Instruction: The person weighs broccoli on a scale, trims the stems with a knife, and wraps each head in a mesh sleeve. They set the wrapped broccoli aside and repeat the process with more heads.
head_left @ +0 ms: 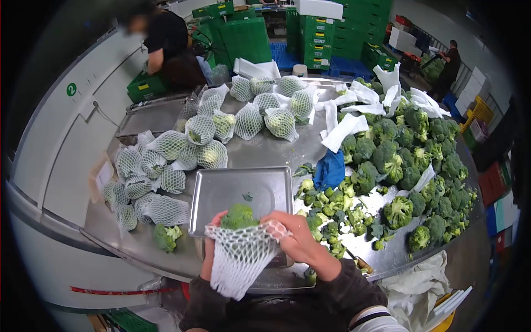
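Broccoli head [239,216], crown poking out of white foam net [243,259], between both hands, over metal tray's [224,191] near end. I see left hand [208,255] cupping its left side, partly hidden; right hand [298,238] pinching net rim. Green wall sign [71,89] reads "2"; crate labels [319,41] too small to read.

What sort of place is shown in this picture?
Probably a vegetable packing room: loose broccoli is heaped on a metal table, with netted broccoli on it too, and stacked green crates behind.
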The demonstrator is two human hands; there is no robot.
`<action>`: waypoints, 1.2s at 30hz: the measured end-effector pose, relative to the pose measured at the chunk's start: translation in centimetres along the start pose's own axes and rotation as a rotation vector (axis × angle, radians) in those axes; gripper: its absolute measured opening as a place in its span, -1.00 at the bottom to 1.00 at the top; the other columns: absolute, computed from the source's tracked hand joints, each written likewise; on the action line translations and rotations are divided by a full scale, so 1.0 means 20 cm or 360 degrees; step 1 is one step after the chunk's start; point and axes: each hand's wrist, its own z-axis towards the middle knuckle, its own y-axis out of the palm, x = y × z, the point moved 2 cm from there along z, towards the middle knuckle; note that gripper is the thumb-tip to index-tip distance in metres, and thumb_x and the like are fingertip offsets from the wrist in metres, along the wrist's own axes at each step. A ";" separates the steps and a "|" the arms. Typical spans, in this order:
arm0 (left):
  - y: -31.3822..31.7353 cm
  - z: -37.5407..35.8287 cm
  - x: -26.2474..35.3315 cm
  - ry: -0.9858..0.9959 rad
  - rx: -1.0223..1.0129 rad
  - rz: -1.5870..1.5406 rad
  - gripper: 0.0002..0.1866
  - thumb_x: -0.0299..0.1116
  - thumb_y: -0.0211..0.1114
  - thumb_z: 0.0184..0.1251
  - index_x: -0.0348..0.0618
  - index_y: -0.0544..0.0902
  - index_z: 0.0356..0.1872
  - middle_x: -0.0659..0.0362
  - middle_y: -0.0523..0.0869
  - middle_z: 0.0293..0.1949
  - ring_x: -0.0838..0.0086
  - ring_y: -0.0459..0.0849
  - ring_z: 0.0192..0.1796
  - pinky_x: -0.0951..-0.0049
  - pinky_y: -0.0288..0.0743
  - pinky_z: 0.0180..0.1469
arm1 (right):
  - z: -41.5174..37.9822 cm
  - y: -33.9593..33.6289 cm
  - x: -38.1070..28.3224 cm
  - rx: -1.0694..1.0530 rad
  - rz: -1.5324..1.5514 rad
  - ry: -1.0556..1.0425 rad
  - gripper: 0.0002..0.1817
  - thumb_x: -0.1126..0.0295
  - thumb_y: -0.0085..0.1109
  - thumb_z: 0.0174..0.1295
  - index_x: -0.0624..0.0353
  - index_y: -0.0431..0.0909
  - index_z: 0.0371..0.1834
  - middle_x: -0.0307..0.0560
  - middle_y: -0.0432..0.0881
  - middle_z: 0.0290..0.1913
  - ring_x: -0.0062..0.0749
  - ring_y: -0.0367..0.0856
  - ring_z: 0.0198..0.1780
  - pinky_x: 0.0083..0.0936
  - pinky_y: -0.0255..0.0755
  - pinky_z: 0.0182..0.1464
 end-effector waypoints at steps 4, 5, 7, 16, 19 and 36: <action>0.12 -0.13 -0.07 -0.0303 -0.0018 -0.0164 -0.40 0.08 -0.23 0.37 -0.27 0.45 0.06 -0.02 0.59 -0.03 0.24 0.59 0.00 0.25 0.44 0.12 | -0.06 -0.08 -0.09 -0.0656 0.0460 0.0978 -0.66 0.29 -0.10 0.30 0.19 0.56 0.00 -0.13 0.64 -0.43 -0.58 0.56 -0.40 -0.64 0.43 -0.39; 0.08 -0.12 -0.13 -0.0618 0.0052 -0.0303 -0.39 0.10 -0.23 0.37 -0.26 0.45 0.06 -0.03 0.59 -0.03 0.23 0.60 -0.01 0.23 0.43 0.13 | -0.09 -0.08 -0.02 -0.0737 0.1079 0.1178 -0.57 0.21 -0.21 0.37 0.22 0.43 0.16 -0.07 0.64 -0.33 -0.52 0.61 -0.36 -0.59 0.52 -0.38; 0.02 -0.10 -0.21 -0.0547 -0.0030 -0.0369 -0.40 0.10 -0.20 0.35 -0.25 0.47 0.04 -0.03 0.58 -0.02 0.23 0.59 0.01 0.23 0.41 0.15 | -0.16 -0.06 0.13 -0.0318 0.1933 0.1143 -0.50 0.15 -0.23 0.39 0.27 0.30 0.24 -0.01 0.62 -0.20 -0.45 0.64 -0.28 -0.50 0.58 -0.24; -0.14 0.02 -0.28 -0.0359 -0.0245 -0.0435 -0.55 -0.14 -0.21 0.46 -0.14 0.25 0.24 0.04 0.50 0.11 0.20 0.46 0.16 0.18 0.37 0.21 | -0.32 0.04 0.41 0.0404 0.1890 0.1232 -0.61 0.29 0.00 0.32 0.49 0.43 -0.03 0.06 0.63 -0.16 -0.41 0.63 -0.18 -0.47 0.54 -0.11; -0.36 0.33 -0.29 -0.0194 -0.0262 -0.0368 -0.55 -0.12 -0.22 0.45 -0.16 0.30 0.21 0.05 0.50 0.11 0.21 0.47 0.15 0.18 0.37 0.21 | -0.24 0.14 0.41 0.0666 0.1727 0.1057 -0.69 0.27 -0.02 0.33 0.32 0.48 -0.07 -0.09 0.59 -0.14 -0.54 0.56 -0.13 -0.50 0.49 -0.11; -0.46 2.37 0.72 0.0583 0.0558 -0.0512 -0.51 -0.29 0.08 0.28 -0.29 0.32 0.19 -0.08 0.38 0.18 0.03 0.32 0.27 -0.02 0.32 0.21 | -0.59 -0.80 0.86 0.1822 -0.0003 0.1026 -0.73 0.34 0.09 0.22 0.25 0.46 -0.08 -0.16 0.59 -0.32 -0.46 0.59 -0.28 -0.60 0.48 -0.31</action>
